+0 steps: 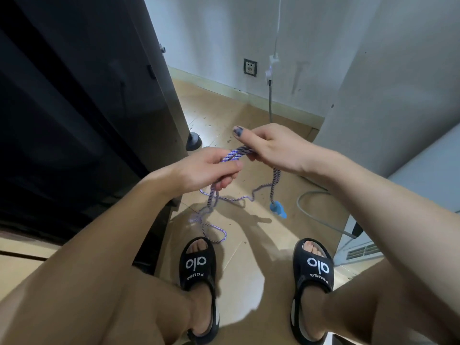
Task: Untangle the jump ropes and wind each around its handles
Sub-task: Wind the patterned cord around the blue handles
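Both hands clench a bunched rope, left hand at nine o'clock, right hand at three, stretching strands apart; the blue handle dangles at five.

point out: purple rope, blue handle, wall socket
purple rope (237, 154), head view: the bunched strands stretched between the two hands.
blue handle (277, 208), head view: the body of the handle hanging at the rope's end.
wall socket (250, 67), head view: the middle of its faceplate.

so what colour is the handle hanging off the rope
Light blue; the handle dangles from the purple-and-white jump rope in the head view.
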The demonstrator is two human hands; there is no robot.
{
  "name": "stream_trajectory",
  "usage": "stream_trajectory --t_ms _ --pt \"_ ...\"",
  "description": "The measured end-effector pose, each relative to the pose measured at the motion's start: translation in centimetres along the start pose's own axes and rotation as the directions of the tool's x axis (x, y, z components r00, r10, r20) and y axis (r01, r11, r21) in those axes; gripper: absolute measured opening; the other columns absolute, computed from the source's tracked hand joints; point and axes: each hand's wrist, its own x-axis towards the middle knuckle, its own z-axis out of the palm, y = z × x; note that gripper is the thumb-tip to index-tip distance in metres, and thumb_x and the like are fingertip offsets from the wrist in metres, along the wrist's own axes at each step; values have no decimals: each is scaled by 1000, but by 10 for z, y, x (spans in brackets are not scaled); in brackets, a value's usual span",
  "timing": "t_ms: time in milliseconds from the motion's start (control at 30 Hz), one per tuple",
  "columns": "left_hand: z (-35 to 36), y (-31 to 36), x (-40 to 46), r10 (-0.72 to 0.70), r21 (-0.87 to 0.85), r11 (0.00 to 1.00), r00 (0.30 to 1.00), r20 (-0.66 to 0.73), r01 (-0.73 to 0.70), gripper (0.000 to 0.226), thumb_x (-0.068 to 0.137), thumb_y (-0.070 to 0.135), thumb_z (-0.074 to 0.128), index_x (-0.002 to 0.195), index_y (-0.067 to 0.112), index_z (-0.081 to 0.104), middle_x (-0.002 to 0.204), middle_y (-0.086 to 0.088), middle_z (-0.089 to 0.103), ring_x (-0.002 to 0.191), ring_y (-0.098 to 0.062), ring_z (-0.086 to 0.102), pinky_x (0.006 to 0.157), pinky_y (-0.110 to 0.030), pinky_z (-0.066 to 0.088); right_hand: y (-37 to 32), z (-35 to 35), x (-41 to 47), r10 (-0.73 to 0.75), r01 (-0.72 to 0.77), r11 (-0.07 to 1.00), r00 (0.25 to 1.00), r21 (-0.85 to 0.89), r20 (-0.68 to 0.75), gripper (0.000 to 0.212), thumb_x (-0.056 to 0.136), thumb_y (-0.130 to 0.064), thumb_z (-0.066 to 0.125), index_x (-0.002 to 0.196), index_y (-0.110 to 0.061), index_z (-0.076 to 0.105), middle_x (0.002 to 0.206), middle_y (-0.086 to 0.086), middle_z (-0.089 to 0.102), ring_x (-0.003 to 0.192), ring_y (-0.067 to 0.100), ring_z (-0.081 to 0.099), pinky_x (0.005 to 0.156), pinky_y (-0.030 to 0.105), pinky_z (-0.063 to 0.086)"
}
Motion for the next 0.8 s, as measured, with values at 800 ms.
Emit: stream_trajectory --t_ms 800 --pt "-22 -24 5 -106 135 985 994 -13 107 36 103 22 56 69 12 52 53 0 49 52 -17 47 68 -34 46 32 -13 -2 79 -82 987 997 -137 -24 64 98 -60 40 61 -9 54 52 2 44 50 19 37 56 30 36"
